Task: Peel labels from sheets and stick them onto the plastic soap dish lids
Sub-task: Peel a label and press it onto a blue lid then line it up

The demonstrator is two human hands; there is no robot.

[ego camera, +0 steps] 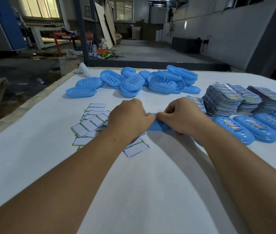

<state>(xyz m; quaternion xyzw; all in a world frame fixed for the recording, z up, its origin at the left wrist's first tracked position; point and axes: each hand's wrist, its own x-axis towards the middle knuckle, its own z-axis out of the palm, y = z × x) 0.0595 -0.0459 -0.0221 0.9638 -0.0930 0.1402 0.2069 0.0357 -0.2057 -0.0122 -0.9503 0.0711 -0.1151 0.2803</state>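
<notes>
Blue oval lid point(158, 126), hands point(156, 116) gripping

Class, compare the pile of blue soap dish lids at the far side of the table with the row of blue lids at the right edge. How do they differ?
The far pile is jumbled, its lids overlapping and tilted; the right-hand row lies flat, side by side. The pile's lids show no labels; each lid in the row carries a colourful label on top. The pile sits beyond the hands; the row sits beside the label sheet stacks. Both are the same blue slotted oval lids.
</notes>
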